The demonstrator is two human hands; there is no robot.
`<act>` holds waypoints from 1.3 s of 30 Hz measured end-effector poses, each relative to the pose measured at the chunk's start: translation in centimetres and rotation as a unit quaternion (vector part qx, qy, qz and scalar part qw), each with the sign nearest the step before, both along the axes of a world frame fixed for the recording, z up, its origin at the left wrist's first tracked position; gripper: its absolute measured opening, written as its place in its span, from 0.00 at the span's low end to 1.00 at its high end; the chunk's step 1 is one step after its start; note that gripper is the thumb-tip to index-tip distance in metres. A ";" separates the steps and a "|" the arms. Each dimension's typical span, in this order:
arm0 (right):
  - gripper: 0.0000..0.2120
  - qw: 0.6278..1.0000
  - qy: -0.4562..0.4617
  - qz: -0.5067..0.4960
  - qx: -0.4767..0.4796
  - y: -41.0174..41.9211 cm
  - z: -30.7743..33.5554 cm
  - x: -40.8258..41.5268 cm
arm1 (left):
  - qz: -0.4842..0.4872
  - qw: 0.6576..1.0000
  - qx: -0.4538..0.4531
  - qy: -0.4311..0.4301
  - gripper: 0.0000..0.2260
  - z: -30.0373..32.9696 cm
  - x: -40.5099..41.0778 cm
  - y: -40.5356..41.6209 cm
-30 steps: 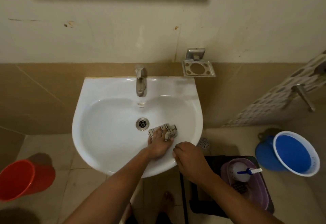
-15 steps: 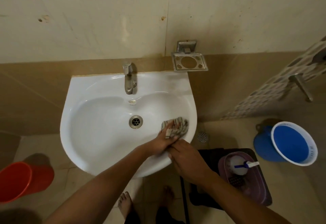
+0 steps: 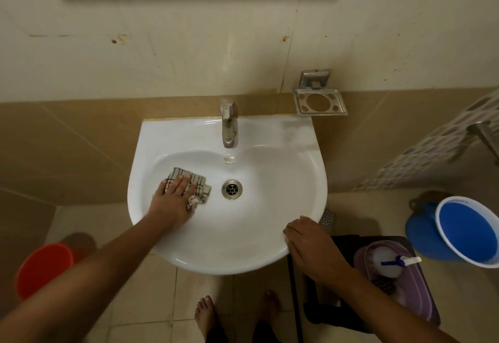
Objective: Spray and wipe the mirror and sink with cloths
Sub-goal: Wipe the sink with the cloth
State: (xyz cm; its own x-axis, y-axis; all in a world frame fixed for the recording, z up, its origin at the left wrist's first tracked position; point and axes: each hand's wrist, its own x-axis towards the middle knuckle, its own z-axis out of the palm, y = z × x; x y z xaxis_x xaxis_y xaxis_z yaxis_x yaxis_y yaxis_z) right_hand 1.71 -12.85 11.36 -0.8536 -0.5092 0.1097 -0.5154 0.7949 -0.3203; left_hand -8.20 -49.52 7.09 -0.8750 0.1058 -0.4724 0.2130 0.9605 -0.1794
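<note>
Sink: left hand flat, pressing checked cloth in basin's left side; right hand resting on front-right rim, fingers relaxed.

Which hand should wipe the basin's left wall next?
Left. The left hand already presses the checked cloth flat there; the right hand only rests on the sink rim.

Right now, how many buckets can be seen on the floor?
2: a red bucket left of the sink, a blue bucket at far right. Others may be out of view.
</note>
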 end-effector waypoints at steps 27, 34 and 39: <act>0.13 0.998 0.033 0.043 0.020 0.5 -1.6 -0.5 | 0.569 0.545 0.616 0.023 0.36 7.5 -9.9 29.5; 0.12 1.000 0.010 0.024 -0.001 0.4 -1.1 -0.4 | 0.127 0.932 0.307 0.146 0.36 1.0 -4.1 22.9; 0.09 1.000 0.021 0.016 0.005 0.2 -1.2 -0.4 | -0.069 0.963 0.173 0.193 0.36 0.2 -4.5 15.3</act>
State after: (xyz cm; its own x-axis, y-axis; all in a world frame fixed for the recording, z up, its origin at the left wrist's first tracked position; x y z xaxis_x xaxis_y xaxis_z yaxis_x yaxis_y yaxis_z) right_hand 1.29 -12.69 10.14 -0.8315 -0.5377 0.1399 -0.5536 0.7805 -0.2905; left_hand -12.68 -34.22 7.25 -0.9450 0.3256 -0.0298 0.3237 0.9445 0.0554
